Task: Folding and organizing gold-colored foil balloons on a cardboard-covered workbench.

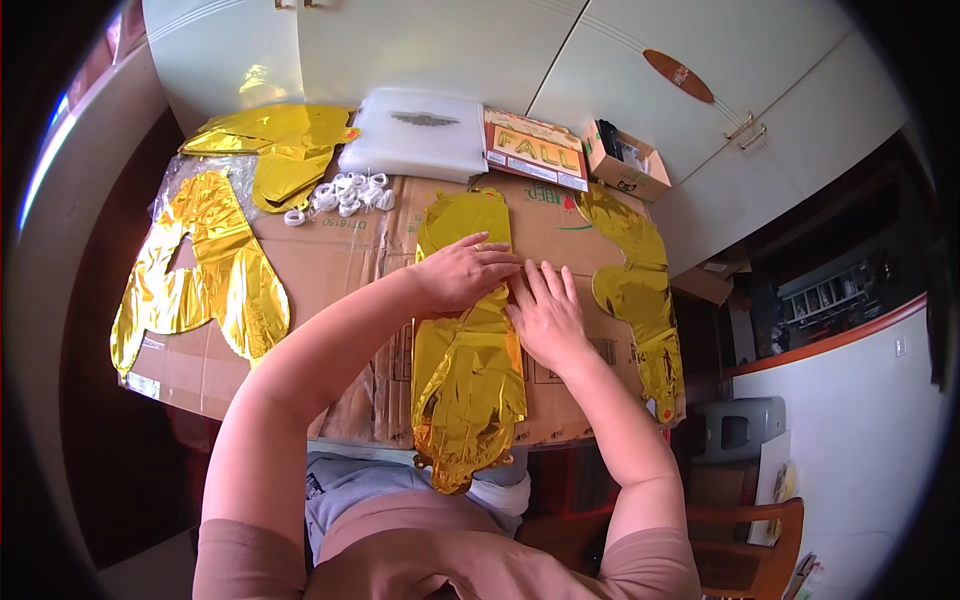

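A flat gold foil balloon (465,370) lies lengthwise down the middle of the cardboard, its near end hanging over the front edge toward my lap. My left hand (462,273) rests palm down across the balloon's upper half, fingers stretched to the right. Beside it, my right hand (548,318) lies flat with fingers spread, along the balloon's right edge and partly on the cardboard. Neither hand grips anything. The balloon looks creased, and part of it is hidden under my left hand and forearm.
Cardboard (330,270) covers the table. An A-shaped gold foil balloon (215,270) lies left, a curved foil balloon (635,275) right. Farther back are more gold foil (290,150), white ribbon rolls (350,193), clear plastic bags (420,145), a printed package (535,150) and an open carton (640,180).
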`<control>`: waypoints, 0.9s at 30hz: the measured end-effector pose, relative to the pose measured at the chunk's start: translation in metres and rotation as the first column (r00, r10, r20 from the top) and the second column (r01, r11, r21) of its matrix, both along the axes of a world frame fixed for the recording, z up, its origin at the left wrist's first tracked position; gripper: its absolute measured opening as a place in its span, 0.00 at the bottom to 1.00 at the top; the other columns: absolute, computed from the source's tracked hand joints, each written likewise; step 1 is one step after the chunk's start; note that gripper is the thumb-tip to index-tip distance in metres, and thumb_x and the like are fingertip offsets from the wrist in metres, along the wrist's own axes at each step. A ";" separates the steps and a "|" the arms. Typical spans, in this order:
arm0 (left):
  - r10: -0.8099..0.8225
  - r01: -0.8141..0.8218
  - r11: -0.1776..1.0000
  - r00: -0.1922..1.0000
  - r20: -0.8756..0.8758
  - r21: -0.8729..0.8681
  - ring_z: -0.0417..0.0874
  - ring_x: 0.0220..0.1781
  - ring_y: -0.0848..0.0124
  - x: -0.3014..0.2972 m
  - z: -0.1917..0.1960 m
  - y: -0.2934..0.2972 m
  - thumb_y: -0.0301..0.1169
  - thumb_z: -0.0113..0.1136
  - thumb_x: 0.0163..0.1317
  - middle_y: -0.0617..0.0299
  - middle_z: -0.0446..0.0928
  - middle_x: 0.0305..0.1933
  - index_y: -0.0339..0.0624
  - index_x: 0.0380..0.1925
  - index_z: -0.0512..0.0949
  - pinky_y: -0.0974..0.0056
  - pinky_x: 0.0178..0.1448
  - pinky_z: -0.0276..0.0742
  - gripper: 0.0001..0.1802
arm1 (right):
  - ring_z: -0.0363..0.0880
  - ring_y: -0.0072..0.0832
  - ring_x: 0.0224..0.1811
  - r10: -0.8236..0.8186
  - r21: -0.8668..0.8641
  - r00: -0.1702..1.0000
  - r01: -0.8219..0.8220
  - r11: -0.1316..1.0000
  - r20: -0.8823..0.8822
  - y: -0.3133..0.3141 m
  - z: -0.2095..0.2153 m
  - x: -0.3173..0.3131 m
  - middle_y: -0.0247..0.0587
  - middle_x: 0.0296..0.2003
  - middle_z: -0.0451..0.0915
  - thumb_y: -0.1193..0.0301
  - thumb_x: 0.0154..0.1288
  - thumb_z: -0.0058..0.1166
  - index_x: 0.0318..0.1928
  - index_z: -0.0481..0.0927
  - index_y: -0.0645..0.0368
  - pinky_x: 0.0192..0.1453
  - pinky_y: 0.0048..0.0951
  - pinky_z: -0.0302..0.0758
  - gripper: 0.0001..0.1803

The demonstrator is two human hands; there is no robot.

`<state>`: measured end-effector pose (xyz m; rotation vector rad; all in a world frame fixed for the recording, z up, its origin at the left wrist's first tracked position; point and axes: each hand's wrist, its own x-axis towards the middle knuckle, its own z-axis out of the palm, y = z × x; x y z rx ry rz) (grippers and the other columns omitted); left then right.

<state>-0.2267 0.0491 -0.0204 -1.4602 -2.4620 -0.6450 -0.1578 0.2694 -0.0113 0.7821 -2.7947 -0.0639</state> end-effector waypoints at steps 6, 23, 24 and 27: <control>0.029 -0.029 1.000 0.993 0.118 -0.006 0.67 0.76 0.62 -0.001 -0.009 0.001 0.37 0.51 0.74 0.61 0.73 0.71 0.47 0.67 0.73 0.48 0.81 0.56 0.23 | 0.60 0.53 0.75 0.000 0.012 1.000 0.000 1.000 -0.006 0.002 0.002 0.008 0.56 0.71 0.66 0.56 0.73 0.51 0.69 0.69 0.60 0.80 0.57 0.47 0.31; 0.005 -0.008 1.000 0.996 0.091 0.025 0.69 0.75 0.61 -0.004 -0.010 -0.002 0.36 0.52 0.73 0.60 0.75 0.69 0.46 0.63 0.76 0.48 0.79 0.59 0.21 | 0.63 0.55 0.72 0.088 -0.020 0.989 -0.086 0.996 0.123 0.019 0.027 0.119 0.55 0.70 0.67 0.59 0.66 0.61 0.68 0.73 0.55 0.77 0.61 0.54 0.32; 0.006 -0.009 1.000 0.996 0.085 0.026 0.69 0.75 0.61 -0.004 -0.011 -0.002 0.36 0.53 0.73 0.60 0.75 0.69 0.46 0.63 0.76 0.48 0.79 0.59 0.21 | 0.63 0.55 0.72 0.093 -0.023 0.987 -0.091 0.996 0.131 0.019 0.029 0.125 0.55 0.69 0.68 0.59 0.66 0.61 0.68 0.73 0.55 0.77 0.61 0.55 0.32; 0.010 -0.012 0.999 0.996 0.089 0.030 0.69 0.74 0.60 -0.004 -0.012 -0.002 0.35 0.53 0.72 0.60 0.74 0.69 0.46 0.63 0.76 0.48 0.79 0.59 0.21 | 0.63 0.54 0.73 0.134 -0.045 0.977 -0.128 0.991 0.163 0.023 0.033 0.142 0.52 0.69 0.69 0.60 0.64 0.63 0.66 0.75 0.55 0.77 0.61 0.56 0.31</control>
